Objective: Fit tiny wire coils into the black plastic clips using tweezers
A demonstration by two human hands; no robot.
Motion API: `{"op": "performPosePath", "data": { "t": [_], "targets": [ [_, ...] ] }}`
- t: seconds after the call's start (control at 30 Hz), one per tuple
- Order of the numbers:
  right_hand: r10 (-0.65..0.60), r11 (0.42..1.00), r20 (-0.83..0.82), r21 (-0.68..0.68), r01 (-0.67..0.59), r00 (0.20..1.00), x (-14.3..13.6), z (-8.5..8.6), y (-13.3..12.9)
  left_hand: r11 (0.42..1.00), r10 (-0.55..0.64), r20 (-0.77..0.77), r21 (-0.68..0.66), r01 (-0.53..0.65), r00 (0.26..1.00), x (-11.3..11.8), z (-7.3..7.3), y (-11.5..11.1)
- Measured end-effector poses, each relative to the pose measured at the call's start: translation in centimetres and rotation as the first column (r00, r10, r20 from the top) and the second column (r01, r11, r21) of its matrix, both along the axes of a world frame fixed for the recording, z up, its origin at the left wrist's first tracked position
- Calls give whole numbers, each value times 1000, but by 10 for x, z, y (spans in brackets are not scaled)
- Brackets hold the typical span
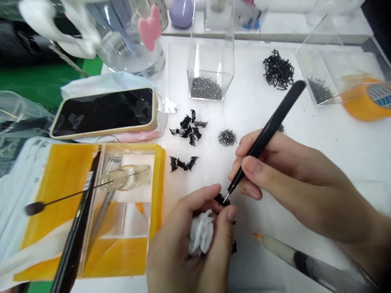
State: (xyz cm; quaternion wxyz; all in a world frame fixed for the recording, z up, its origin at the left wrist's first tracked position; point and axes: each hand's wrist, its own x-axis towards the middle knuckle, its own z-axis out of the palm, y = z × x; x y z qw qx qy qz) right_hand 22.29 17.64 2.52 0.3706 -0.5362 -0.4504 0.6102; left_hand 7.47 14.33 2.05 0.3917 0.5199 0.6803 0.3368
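Observation:
My right hand (275, 175) pinches black tweezers (269, 130), their silver tips slanting down to the left. Those tips touch a small black piece (222, 199) that my left hand (192, 240) grips between thumb and fingers. Tucked in the left palm is a crumpled white tissue (201, 234). Just beyond the hands, a small heap of dark glittery bits (227, 137) lies on the white surface. To its left are curved black pieces (183, 163) and a looser cluster of similar black parts (190, 128). Under my right hand lies a brush with an orange tip (293, 252).
A clear box (210, 73) holds dark granules at the back. Right of it sit a pile of black parts (278, 70), another clear box (324, 77) and an orange tape roll (363, 101). On the left are a phone (106, 112) and a yellow-edged clear case (159, 191).

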Motion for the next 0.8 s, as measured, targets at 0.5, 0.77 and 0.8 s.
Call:
{"op": "performPosePath", "data": {
  "t": [0.5,0.77,0.8],
  "targets": [
    [-229,958,814,287,-27,534,104,34,2,817,-234,-564,327,475,792,-22,11,-12],
    [-368,929,905,345,138,214,129,25,-48,711,-353,-827,68,700,438,-11,7,-6],
    [-376,925,907,355,137,191,121,31,-59,711,-348,-844,45,702,407,-10,8,-4]
  ]
}}
